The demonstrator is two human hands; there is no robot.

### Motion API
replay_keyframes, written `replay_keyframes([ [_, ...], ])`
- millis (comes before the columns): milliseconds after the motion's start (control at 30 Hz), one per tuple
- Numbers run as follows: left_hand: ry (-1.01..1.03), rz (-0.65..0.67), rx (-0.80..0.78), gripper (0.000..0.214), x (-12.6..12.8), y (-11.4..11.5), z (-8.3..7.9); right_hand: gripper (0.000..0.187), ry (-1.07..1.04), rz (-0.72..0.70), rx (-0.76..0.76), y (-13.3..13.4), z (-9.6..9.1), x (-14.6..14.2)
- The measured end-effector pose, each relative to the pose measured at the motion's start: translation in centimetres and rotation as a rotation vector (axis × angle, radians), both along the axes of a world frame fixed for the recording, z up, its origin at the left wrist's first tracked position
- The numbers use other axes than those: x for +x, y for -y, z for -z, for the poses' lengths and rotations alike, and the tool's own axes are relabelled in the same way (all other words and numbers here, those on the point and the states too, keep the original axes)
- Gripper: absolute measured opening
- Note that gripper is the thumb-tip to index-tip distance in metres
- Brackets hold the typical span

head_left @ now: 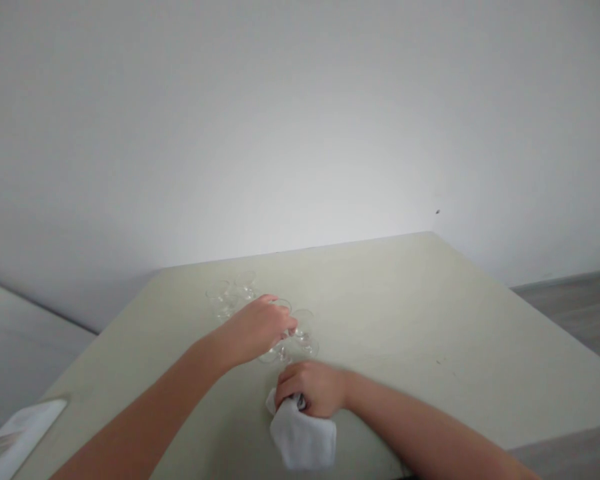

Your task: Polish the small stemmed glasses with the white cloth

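Observation:
My left hand [260, 327] reaches in among several clear stemmed glasses on the table. Its fingers are closed around one glass [282, 305], whose rim shows just past the knuckles; the hand hides most of it. To the right of that hand stands another glass [304, 323]. Two more glasses, a near one [218, 292] and a farther one [245, 280], are on the left beyond my wrist. Closer to me, my right hand [316, 388] is closed on a white cloth [304, 439], which hangs down below the fingers.
The pale table [390, 307] meets a white wall [300, 133] at its far edge. A white flat package [23, 433] lies at the table's left edge. Small dark specks dot the right side of the tabletop. Wood-look floor [575, 307] shows beyond the right edge.

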State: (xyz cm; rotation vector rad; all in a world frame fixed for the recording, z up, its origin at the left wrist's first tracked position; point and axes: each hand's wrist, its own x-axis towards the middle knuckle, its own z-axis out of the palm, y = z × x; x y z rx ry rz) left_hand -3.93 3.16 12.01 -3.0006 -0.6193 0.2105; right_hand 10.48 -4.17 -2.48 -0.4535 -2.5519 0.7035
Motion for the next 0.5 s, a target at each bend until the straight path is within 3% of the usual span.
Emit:
replay_keyframes([
  [500,0.017,-0.325,-0.116,0.021,-10.0,0.6,0.8,0.017,0.008,0.023,-0.058,0.1,-0.2,-0.2],
])
